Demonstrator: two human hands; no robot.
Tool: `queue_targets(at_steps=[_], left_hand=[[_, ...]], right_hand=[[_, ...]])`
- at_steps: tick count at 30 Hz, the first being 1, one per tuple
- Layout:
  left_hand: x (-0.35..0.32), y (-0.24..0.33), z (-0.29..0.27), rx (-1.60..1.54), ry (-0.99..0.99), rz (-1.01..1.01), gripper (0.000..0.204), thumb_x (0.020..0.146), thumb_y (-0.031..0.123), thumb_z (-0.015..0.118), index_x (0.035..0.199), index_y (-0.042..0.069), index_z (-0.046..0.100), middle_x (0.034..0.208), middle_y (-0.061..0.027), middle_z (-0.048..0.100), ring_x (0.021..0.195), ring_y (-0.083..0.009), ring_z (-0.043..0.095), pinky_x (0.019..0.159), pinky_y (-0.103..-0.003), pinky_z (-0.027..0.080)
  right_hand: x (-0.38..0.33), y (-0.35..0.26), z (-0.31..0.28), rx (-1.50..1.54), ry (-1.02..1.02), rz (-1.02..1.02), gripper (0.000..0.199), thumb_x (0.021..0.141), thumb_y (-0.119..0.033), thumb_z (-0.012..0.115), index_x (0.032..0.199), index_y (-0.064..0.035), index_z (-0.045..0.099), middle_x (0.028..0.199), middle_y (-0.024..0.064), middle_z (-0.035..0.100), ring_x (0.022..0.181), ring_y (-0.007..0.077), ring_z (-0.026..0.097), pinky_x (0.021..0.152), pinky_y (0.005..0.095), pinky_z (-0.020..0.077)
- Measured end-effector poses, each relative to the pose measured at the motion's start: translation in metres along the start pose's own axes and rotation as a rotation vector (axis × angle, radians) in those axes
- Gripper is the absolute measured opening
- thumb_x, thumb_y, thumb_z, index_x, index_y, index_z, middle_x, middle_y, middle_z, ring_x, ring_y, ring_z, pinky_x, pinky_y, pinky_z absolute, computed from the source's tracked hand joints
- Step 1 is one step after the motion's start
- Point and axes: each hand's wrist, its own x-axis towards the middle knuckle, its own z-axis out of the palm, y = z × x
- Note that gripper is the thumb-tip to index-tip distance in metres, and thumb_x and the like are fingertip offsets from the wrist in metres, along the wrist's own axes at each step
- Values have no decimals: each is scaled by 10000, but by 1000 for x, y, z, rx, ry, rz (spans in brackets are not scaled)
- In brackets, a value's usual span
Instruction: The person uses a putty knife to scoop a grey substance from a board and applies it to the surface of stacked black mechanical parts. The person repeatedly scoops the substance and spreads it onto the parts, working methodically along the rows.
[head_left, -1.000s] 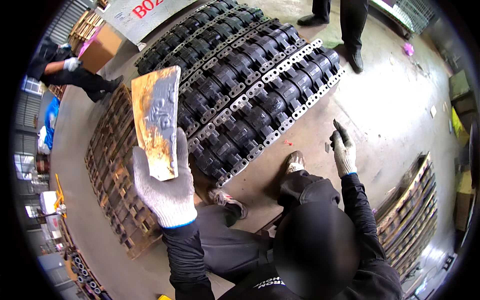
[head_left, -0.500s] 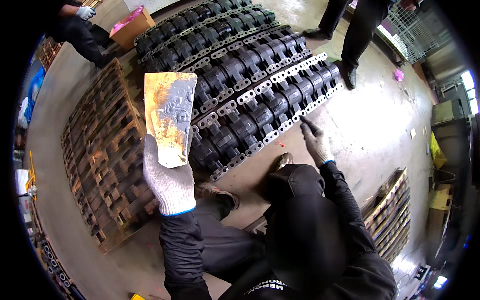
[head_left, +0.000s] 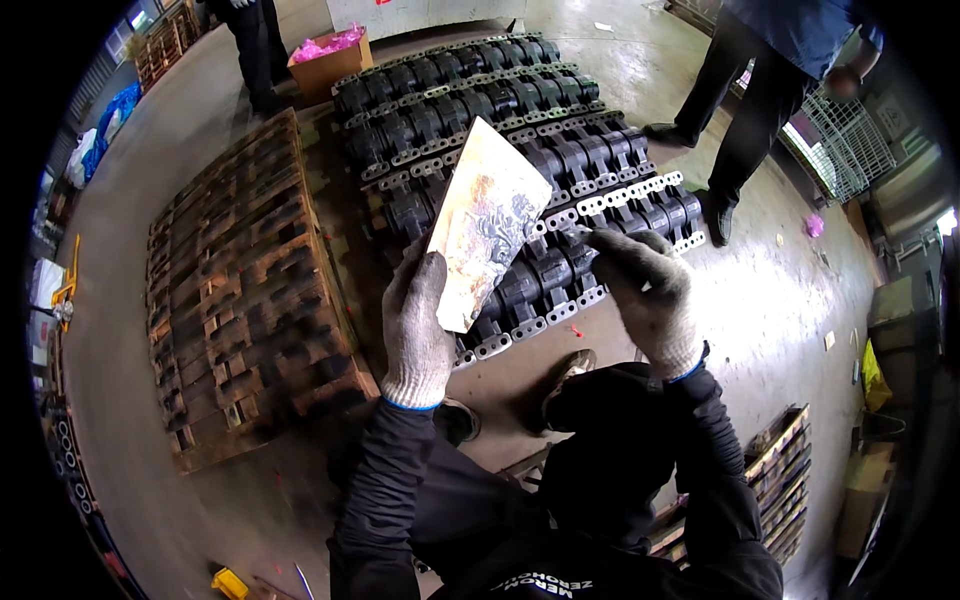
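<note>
1. A flat, stained card (head_left: pixel 487 220), pale with brown and grey blotches, stands upright in the middle of the view, tilted a little to the right, above the dark cast parts.
2. The left hand (head_left: pixel 418 325), in a grey knit glove, has its grip closed on the card's lower left edge, fingers up along its back.
3. The right hand (head_left: pixel 645 290), gloved the same way, is just right of the card; its grip pinches a thin, pointed tool whose tip reaches the card's right edge. What kind of tool it is cannot be told.
4. Beyond the hands, rows of black cast metal parts (head_left: pixel 470 110) with pale bolted flanges lie on the floor, running from far left to near right.
5. Left of them sits a stack of rusty brown parts (head_left: pixel 240 290) on a pallet.
6. At the far left stands a cardboard box (head_left: pixel 325 60) with pink material in it, next to a person's legs.
7. At the far right another person in dark trousers (head_left: pixel 745 110) stands on the concrete floor (head_left: pixel 780 310).
</note>
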Motion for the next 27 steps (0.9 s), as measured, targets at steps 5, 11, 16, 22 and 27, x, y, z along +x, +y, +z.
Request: queue_targets(at_steps=[5,11,16,22,27], left_hand=[[-5,1,1,10,41,32,434,1044,211,548,1389,-53,549,1317,-142,636,1184,-216,628,1019,-351,496],[-7,-6,-9,56,71,25,465,1046,212,569,1431,-45,522,1389,-138,591,1247,-212,584,1056,-356,467],[-9,-11,-1,20,96,34,431,1059,208,519,1404,-49,518,1362,-156,613,1248,-262,610,1071,-415,487],[-9,-10,0,25,113,43,429,1056,202,526,1400,-54,523,1364,-159,613,1238,-259,616,1062,-411,494],[-13,-10,2,82,126,75,418,1054,186,527,1396,-55,529,1359,-158,617,1217,-264,630,1042,-402,507]], right_hand=[[2,-7,27,-114,24,-132,261,846,-66,769,1105,-95,756,834,128,658,722,309,663,611,379,517],[1,-9,39,-160,-34,-192,315,827,-43,776,1132,-118,761,865,106,675,748,288,669,635,368,527],[1,-1,43,-180,-39,-182,304,824,-83,775,1122,-143,761,831,102,653,717,305,654,607,398,511],[-2,7,43,-162,24,-160,291,841,-112,752,1125,-172,756,759,100,611,665,327,626,566,428,490],[-3,0,42,-153,-94,-80,304,818,-57,775,1115,-115,755,864,119,672,772,315,682,648,393,540]])
